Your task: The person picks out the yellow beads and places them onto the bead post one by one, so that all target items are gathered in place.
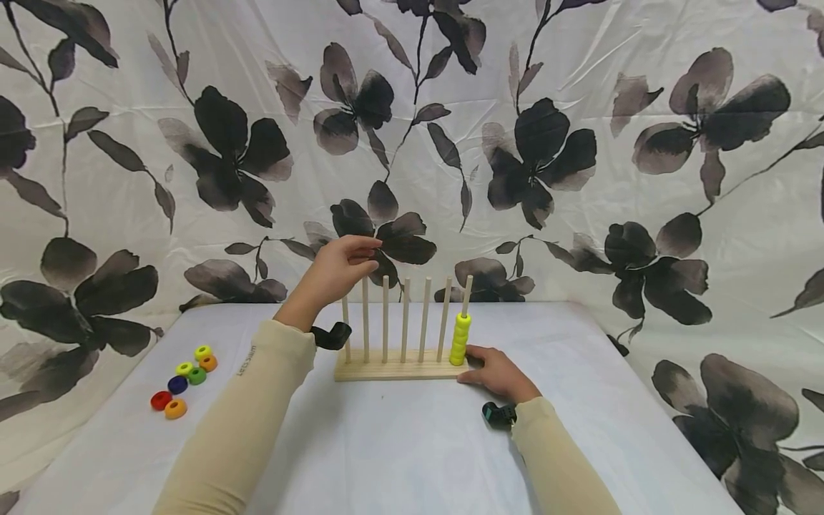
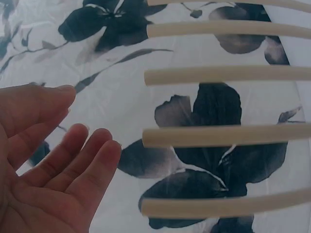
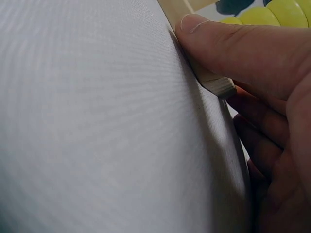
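Observation:
A wooden peg rack (image 1: 402,370) with several upright pegs stands on the white-covered table. Its rightmost peg carries a stack of yellow beads (image 1: 460,340). My right hand (image 1: 496,372) grips the right end of the rack's base, thumb on the front edge and fingers around the end, as the right wrist view shows. Up by the top of the leftmost pegs is my left hand (image 1: 337,268), its fingers relaxed. In the left wrist view, nothing lies between the left thumb and fingertips, and the peg tops are just beyond them.
Loose beads lie at the table's left side: yellow ones (image 1: 202,352), orange ones (image 1: 175,408), a green (image 1: 197,375), a dark blue (image 1: 177,385) and a red one (image 1: 162,400). A floral cloth (image 1: 450,179) hangs behind the table.

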